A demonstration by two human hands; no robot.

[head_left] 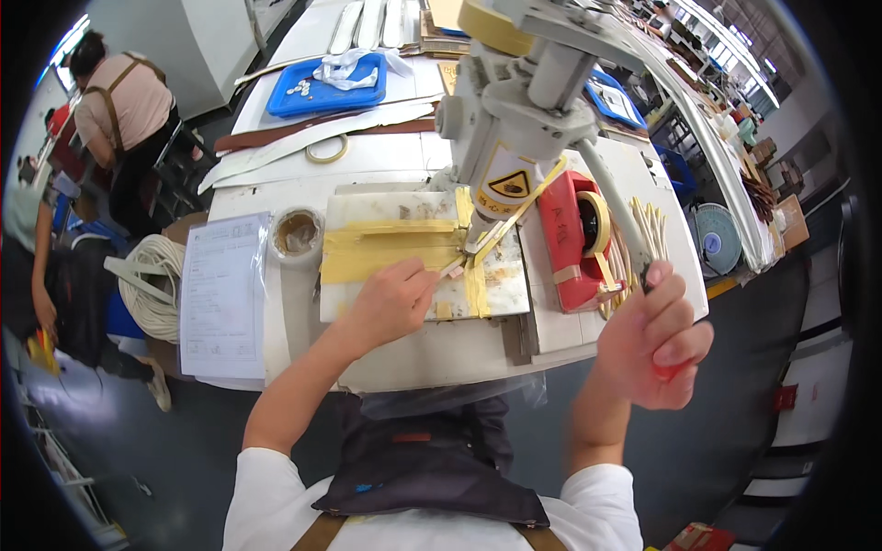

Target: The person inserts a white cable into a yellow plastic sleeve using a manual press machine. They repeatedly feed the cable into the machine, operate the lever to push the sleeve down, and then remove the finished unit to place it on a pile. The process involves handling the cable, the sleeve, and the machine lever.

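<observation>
From the head view, a worker's left grip [390, 298] pinches a slim pale strip [453, 267] between thumb and fingertips, while the right grip [657, 344] is wrapped around the end of a grey lever [614, 188]. The strip lies just ahead of the left grip, at the tip of the press [501, 101], above a taped white slab [367, 207]. It looks light and bendable, probably best pinched near its close end, clear of the tip. Its long axis slants away and rightward from the left fingertips; whether it continues past the tip cannot be told.
</observation>
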